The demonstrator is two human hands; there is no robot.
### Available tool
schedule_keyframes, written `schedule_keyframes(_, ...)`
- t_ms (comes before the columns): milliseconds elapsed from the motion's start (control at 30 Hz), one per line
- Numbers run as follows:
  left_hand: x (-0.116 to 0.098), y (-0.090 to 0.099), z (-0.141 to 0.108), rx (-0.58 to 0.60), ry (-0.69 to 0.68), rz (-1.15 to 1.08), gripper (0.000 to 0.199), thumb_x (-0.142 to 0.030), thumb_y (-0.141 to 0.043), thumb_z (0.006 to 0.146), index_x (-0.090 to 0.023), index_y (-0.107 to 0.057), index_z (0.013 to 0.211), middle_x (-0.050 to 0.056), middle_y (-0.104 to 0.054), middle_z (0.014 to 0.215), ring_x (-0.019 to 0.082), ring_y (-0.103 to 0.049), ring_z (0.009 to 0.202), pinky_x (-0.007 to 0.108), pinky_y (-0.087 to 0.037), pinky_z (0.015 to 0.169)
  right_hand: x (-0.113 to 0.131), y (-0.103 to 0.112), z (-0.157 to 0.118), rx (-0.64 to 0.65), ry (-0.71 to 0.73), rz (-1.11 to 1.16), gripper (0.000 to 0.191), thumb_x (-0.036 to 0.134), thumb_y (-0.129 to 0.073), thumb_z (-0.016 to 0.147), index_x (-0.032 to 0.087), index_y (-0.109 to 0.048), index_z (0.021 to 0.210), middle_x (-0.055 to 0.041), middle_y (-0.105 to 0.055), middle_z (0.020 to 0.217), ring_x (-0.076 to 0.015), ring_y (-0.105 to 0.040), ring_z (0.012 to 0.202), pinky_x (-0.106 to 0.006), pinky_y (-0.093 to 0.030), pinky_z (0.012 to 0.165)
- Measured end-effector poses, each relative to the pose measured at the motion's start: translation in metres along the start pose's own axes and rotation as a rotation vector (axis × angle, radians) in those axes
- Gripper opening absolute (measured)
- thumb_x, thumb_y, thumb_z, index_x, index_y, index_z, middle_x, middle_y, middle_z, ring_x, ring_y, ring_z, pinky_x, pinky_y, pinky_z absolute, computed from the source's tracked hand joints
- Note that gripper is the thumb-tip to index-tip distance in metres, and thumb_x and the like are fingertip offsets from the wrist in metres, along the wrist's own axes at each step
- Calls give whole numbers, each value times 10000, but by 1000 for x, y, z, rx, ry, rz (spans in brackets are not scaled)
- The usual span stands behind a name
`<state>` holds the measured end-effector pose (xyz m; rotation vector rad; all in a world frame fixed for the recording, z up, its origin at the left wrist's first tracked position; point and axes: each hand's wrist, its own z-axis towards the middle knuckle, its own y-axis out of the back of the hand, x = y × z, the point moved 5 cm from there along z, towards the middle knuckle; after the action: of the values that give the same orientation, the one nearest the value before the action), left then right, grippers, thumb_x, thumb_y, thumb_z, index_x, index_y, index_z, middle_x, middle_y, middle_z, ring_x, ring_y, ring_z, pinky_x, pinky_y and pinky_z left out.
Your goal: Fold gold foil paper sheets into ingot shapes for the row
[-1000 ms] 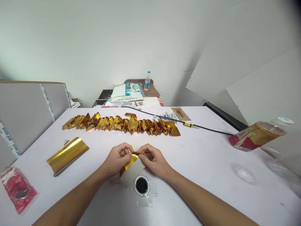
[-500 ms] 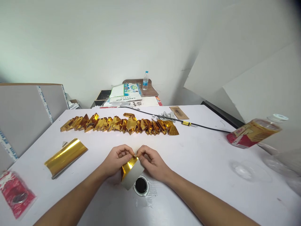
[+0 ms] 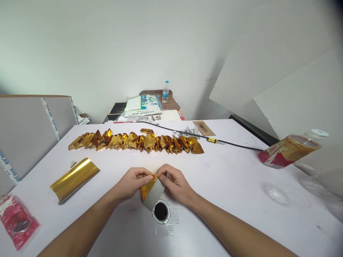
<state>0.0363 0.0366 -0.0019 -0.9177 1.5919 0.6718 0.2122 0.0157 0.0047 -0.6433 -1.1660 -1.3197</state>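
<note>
Smooth white surface (image 3: 214, 175); glossy gold-and-grey sheet (image 3: 152, 195) at near centre.
A round, pale-rimmed dark object (image 3: 160, 211) lies just beside the sheet; the left hand (image 3: 134, 182) and right hand (image 3: 175, 182) have their fingers clamped on the sheet's upper tip. Bare surface opens rightward. Farther off: a curved gold stack (image 3: 76, 178) at left, a crimped row of folded metallic pieces (image 3: 150, 141), a black cable (image 3: 233, 145) near the far edge.
</note>
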Motion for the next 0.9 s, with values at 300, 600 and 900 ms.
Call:
schedule_keyframes(300, 4, -2, -1, -19, 7, 53, 542, -613, -839, 779, -119, -693, 948, 50, -694, 778, 123, -602, 632, 218, -464, 557, -10, 1, 5, 32, -54, -144, 298, 480, -647, 968, 208, -710, 865, -56, -688, 852, -202, -616, 846, -351, -456, 810)
schedule_keyframes(600, 1, 1, -1, -84, -38, 125, 540, -657, -767, 807, -124, -725, 881, 19, -625, 695, 115, -538, 564, 220, -425, 506, -9, 1, 5, 10, -46, -135, 295, 478, -651, 978, 217, -737, 870, -53, -705, 843, -196, -621, 827, -347, -461, 789)
schedule_keyframes(900, -5, 8, -1, -202, -54, 206, 414, -535, -807, 762, -125, -785, 812, 75, -744, 761, 164, -623, 672, 256, -466, 625, -13, 0, 7, 15, -75, -189, 173, 381, -723, 918, 218, -750, 865, -37, -681, 813, -184, -599, 794, -331, -443, 762)
